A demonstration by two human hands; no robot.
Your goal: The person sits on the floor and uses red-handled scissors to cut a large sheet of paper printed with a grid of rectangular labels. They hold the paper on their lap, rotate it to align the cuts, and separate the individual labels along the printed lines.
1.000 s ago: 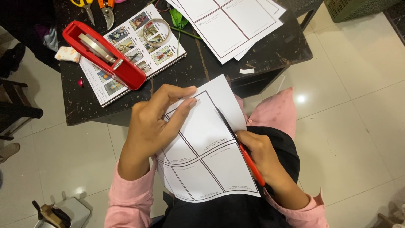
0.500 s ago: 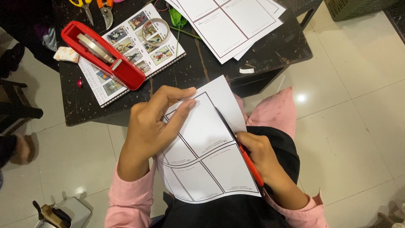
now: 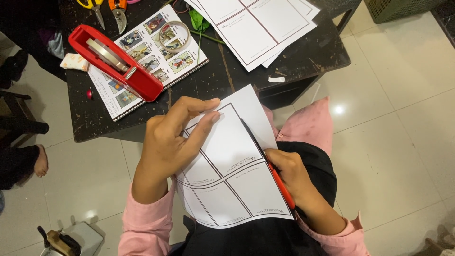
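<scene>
Left hand (image 3: 168,142) grips the printed sheet (image 3: 227,166) above the lap, near the worktop (image 3: 227,78); right hand (image 3: 289,173) closes on red scissors (image 3: 279,182). Cutting cleanly likely requires a taut sheet and blades following the line.

The sheet (image 3: 232,166) is thin matt white paper with dark printed lines; it bends softly where the left hand (image 3: 173,142) grips it. The scissors (image 3: 275,175) in the right hand (image 3: 291,173) have dark blades and a glossy red plastic handle. The table (image 3: 246,71) is dark wood, worn and scratched, with a dull sheen. The tape dispenser (image 3: 116,61) is shiny red plastic with a grey roll. The booklet (image 3: 156,47) beneath it is wire-bound paper with smooth colour prints. More matt paper sheets (image 3: 256,28) lie on the table. The sleeves (image 3: 147,227) are soft pink cloth. The floor (image 3: 393,118) is glossy pale tile, reflecting light.
</scene>
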